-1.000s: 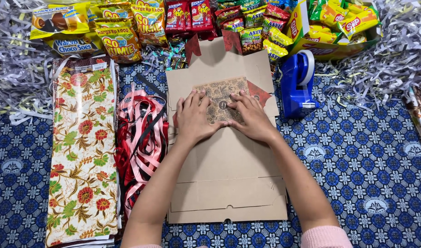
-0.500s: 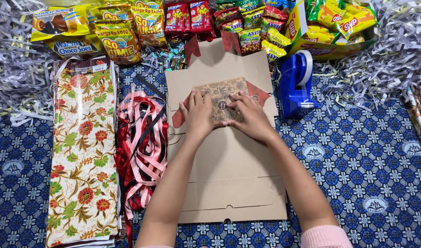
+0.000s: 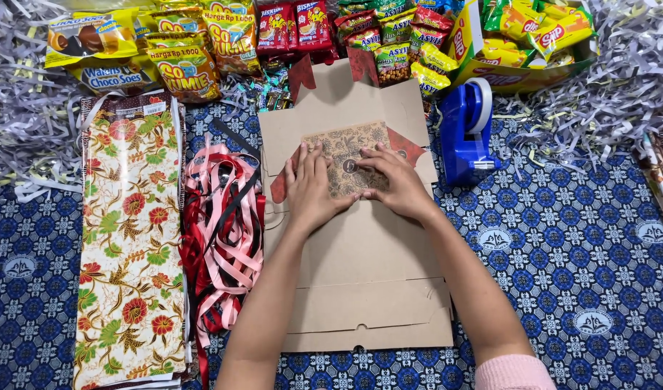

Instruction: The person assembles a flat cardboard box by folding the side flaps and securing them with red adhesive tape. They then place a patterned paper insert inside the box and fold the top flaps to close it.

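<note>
Blue patterned cloth (image 3: pixel 562 217) under flat brown cardboard box (image 3: pixel 360 289); both hands, left hand (image 3: pixel 311 189), right hand (image 3: pixel 394 184), fingers open, flattening patterned brown paper panel (image 3: pixel 346 148); best press evenly along the fold.

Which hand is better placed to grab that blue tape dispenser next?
Probably the right hand. It rests on the patterned panel of the flat cardboard box, on the side where the blue tape dispenser stands. The left hand would have to cross over it.

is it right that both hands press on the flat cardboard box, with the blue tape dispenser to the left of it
Not quite. The head view shows both hands, left hand and right hand, pressing on the flat cardboard box, but the blue tape dispenser is to the right of it.
</note>
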